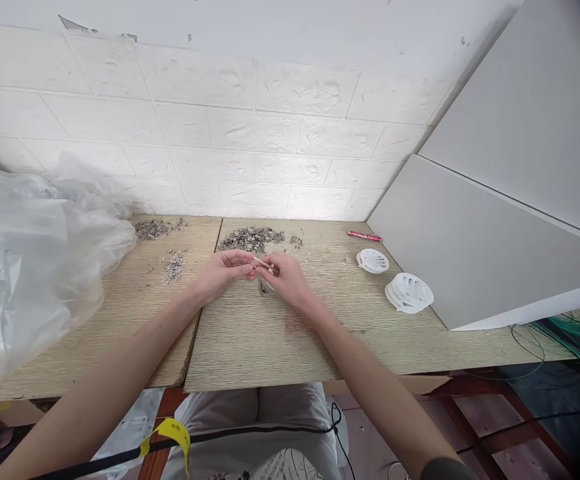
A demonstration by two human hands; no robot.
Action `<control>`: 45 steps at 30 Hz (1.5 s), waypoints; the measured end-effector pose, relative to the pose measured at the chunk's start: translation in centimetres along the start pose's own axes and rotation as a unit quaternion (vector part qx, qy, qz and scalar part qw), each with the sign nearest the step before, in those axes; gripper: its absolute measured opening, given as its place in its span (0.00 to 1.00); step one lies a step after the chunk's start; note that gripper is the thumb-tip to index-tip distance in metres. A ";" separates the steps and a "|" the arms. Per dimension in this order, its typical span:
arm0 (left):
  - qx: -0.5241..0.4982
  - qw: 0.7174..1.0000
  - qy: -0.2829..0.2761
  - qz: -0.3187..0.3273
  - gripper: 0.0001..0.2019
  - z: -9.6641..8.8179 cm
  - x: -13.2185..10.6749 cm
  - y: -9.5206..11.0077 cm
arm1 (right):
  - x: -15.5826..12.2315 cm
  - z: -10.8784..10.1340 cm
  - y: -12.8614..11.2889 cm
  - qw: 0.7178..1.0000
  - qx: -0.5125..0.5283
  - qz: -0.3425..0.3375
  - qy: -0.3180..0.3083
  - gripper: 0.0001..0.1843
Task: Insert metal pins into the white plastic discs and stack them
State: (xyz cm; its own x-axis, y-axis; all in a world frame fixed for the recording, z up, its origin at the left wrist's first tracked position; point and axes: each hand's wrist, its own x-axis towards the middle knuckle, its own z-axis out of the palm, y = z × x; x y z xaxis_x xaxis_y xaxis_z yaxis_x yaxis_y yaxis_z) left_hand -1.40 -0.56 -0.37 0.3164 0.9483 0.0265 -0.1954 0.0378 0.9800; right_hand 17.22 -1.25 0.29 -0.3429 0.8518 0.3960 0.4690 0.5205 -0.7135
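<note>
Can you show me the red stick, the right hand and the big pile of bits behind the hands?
Red stick (365, 236): head view, middle of its length.
Right hand (287, 277): head view, back of the hand.
Big pile of bits (253, 238): head view, its middle.

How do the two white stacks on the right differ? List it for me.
The near stack looks bigger; the far stack looks smaller.
The near stack looks thicker, its layers showing unevenly along the side; the far stack looks flatter.
The near stack sits farther right; the far stack is closer to the red pen-like stick.
Both are white, roundish and on the wooden table.
</note>
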 end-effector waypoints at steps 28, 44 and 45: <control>0.020 0.998 0.060 0.013 0.21 0.7 -0.2 0.2 | 0.4 -1.5 0.6 0.982 0.141 0.116 0.038 0.15; 0.447 0.865 -0.091 0.210 0.27 0.5 -0.1 -1.2 | 0.3 -3.1 3.2 0.981 -0.077 0.162 -0.079 0.09; 0.445 0.866 -0.088 0.211 0.26 0.5 -0.1 -1.3 | 0.3 -2.9 3.0 0.981 -0.079 0.156 -0.084 0.09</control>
State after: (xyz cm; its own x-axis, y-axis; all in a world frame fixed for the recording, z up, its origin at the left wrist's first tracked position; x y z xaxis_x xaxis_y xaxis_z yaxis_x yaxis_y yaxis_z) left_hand -0.71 -0.88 -1.50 0.5436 0.7528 0.3712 0.4401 -0.6322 0.6376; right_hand 20.95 0.74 -0.07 -0.2863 0.9561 0.0617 0.6883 0.2501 -0.6809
